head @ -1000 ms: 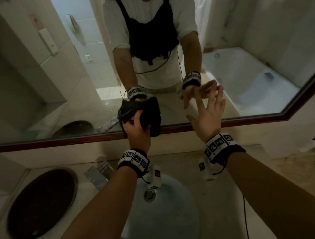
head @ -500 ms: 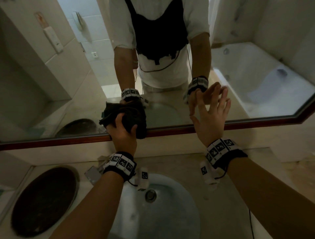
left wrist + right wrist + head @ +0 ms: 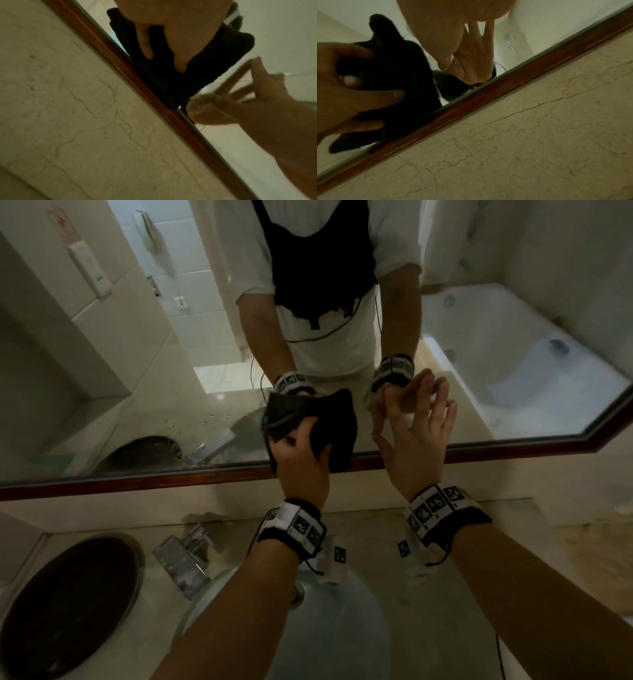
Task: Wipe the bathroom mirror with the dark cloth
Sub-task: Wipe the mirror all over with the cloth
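The dark cloth [image 3: 339, 419] is bunched against the lower part of the mirror [image 3: 171, 354], just above its brown wooden frame [image 3: 137, 477]. My left hand [image 3: 301, 460] grips the cloth with curled fingers and presses it to the glass. The left wrist view shows the left hand [image 3: 180, 47] on the cloth [image 3: 197, 60], which overlaps the frame edge. My right hand [image 3: 418, 440] is open beside the cloth, fingers spread and straight, fingertips at the glass. In the right wrist view, the right hand [image 3: 436, 27] meets its reflection, with the cloth [image 3: 399, 65] and left hand [image 3: 342, 94] at left.
Below the mirror lie a marble counter [image 3: 513, 542], a round washbasin [image 3: 342, 628] and a chrome faucet [image 3: 185, 563]. A dark round insert [image 3: 68, 604] sits at the counter's left. Water droplets [image 3: 205, 419] speckle the glass left of the cloth. The mirror reflects a bathtub.
My left hand slid the cloth left along the bottom of the mirror, then back right toward the right hand. The right hand stayed open at the glass.
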A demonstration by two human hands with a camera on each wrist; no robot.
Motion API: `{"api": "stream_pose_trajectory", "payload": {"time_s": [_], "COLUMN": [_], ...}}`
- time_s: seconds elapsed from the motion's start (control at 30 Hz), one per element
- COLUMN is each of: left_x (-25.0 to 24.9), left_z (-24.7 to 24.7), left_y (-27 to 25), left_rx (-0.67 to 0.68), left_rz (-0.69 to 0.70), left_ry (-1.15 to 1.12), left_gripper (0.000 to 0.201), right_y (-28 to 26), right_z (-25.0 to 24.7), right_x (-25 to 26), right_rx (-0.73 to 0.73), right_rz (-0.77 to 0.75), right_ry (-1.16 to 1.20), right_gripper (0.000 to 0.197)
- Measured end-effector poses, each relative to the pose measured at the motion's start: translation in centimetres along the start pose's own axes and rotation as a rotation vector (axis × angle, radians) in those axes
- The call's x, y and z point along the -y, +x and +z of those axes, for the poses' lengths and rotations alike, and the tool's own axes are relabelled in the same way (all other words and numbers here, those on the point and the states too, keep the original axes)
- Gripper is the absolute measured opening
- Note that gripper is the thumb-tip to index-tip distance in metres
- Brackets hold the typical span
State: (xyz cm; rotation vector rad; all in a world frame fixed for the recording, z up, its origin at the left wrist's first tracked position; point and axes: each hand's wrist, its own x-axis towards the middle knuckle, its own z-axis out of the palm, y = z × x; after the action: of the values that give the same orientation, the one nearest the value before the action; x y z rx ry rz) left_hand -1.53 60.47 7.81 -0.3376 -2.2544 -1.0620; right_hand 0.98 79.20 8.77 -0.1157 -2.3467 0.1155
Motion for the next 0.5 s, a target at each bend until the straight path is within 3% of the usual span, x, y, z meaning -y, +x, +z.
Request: {"api": "stream_pose_trajectory", "payload": {"time_s": [0.3, 0.5], "left_x": [5.8, 5.0], "left_z": [-9.4, -10.0], "left_y": [3.8, 4.1], "left_rx": [-0.180, -0.204], "left_rz": [-0.220, -0.242], "left_ry": [-0.029, 0.043], "left_gripper": [0.072, 0.075], "right_y": [0.0, 1.5], "right_z": [-1.6, -4.8], "right_x": [0.0, -2.9], "right_rx": [0.049, -0.152], "right_rz": [-0.007, 0.005], "right_ry": [0.009, 0.079], "right_gripper": [0.083, 0.073]}}
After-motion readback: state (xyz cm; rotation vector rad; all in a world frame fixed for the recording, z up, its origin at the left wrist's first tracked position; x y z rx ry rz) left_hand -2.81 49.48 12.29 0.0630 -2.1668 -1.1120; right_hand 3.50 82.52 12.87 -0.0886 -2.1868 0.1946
